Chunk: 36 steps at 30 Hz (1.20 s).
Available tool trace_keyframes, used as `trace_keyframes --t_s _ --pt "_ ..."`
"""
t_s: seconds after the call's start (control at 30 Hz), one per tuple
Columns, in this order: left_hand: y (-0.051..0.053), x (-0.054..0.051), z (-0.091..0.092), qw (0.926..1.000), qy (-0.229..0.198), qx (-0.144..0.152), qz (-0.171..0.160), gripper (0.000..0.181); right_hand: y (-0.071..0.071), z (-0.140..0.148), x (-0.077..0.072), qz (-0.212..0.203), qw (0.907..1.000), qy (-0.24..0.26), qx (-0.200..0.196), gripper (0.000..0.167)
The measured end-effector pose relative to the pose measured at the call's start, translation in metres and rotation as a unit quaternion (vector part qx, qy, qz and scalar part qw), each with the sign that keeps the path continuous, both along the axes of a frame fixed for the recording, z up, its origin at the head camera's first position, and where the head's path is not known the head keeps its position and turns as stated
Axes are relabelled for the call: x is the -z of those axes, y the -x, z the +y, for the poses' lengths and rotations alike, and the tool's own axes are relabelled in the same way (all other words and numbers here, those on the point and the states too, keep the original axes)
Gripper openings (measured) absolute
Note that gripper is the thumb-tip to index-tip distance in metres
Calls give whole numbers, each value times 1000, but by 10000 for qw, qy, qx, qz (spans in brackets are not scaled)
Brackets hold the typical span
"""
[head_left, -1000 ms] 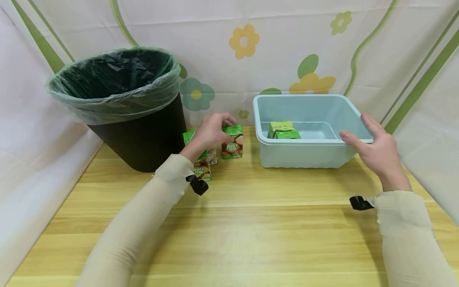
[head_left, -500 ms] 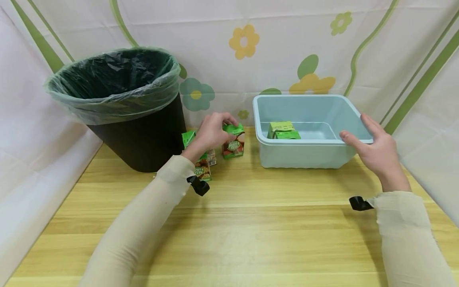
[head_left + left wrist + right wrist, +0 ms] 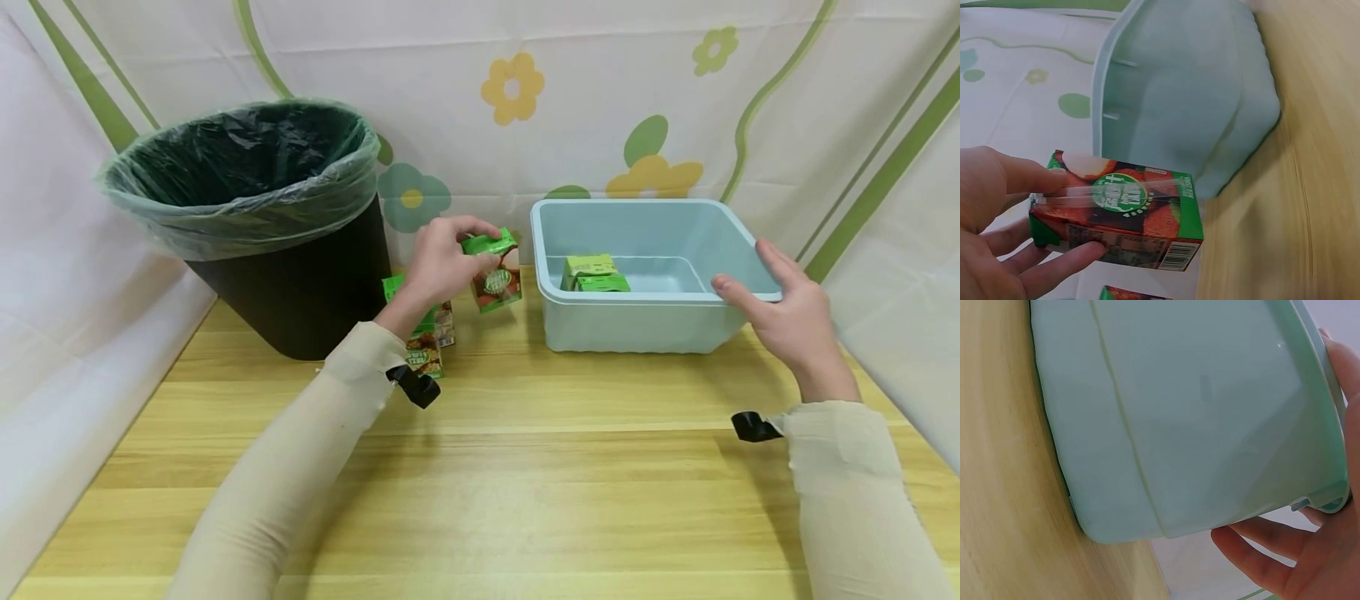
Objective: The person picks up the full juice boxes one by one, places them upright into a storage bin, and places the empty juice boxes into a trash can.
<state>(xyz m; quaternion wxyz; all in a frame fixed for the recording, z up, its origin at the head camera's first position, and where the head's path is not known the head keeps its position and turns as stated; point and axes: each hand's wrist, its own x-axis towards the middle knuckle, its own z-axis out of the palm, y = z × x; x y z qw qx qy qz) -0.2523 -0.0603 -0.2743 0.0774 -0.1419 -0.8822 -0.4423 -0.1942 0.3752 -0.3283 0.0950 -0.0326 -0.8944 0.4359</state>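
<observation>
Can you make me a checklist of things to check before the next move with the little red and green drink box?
1. Left hand gripping the drink carton: ok.
2. Drink carton off the wooden table: ok.
3. Drink carton straight upright: not ok, it tilts.
4. Right hand holding the blue plastic bin: ok.
5. Room inside the bin: ok, bare floor shows beside two green cartons.
6. Drink carton full or drunk up: cannot tell.

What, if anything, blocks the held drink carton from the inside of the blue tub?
Only the left wall of the blue tub, which the drink carton in the left hand probably must clear; nothing else visible stands between.
</observation>
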Motion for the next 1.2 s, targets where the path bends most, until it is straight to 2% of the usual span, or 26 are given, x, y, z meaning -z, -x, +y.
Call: trace_keyframes --t_s 0.43,0.73,1.03,1.2 --pt "-3 -20 -3 9965 -183 -604 552 23 1 -1 -1 -32 10000 -43 2 92" --pt "-2 -31 5 9886 -917 -836 857 24 1 1 1 55 9999 -121 20 91" --pt "2 -39 23 9745 -1509 -916 1388 25 0 0 0 52 9999 -116 70 91" --pt "6 -40 31 9713 -1719 -858 1403 27 0 -1 -1 35 9999 -129 67 92"
